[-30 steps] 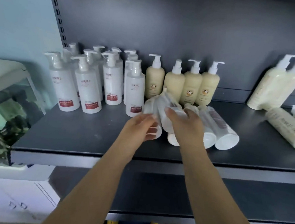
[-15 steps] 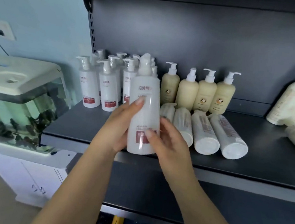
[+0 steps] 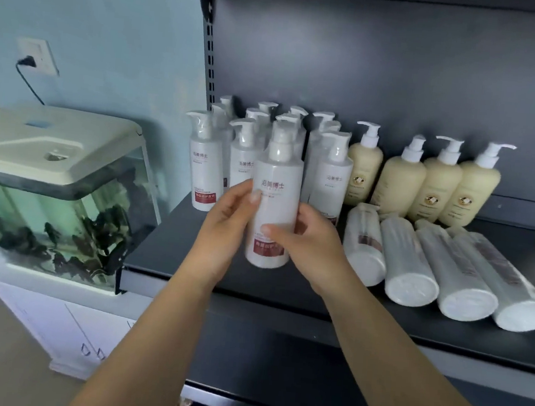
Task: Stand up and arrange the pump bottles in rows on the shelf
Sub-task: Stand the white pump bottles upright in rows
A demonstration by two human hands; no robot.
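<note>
A white pump bottle [image 3: 274,203] is held upright over the front part of the dark grey shelf [image 3: 172,243], its base at or just above the shelf surface; which, cannot be told. It is a smooth plastic cylinder with rounded shoulders, sealed in glossy clear wrap that also covers the pump head. Red Chinese characters sit high on its front and a dark red label band low down; the small print is too blurred to read. The left hand [image 3: 225,228] grips its left side, thumb on the front. The right hand [image 3: 308,242] clasps its lower right side, thumb across the red band.

Just behind the held bottle stands a cluster of matching white bottles [image 3: 203,165] in rows. To its right, four cream bottles [image 3: 364,175] with white pumps and small round emblems stand against the back panel. In front of those, four wrapped white bottles [image 3: 412,267] lie on their sides, flat bases forward. Left of the shelf is a glass fish tank [image 3: 48,212] with a cream plastic lid.
</note>
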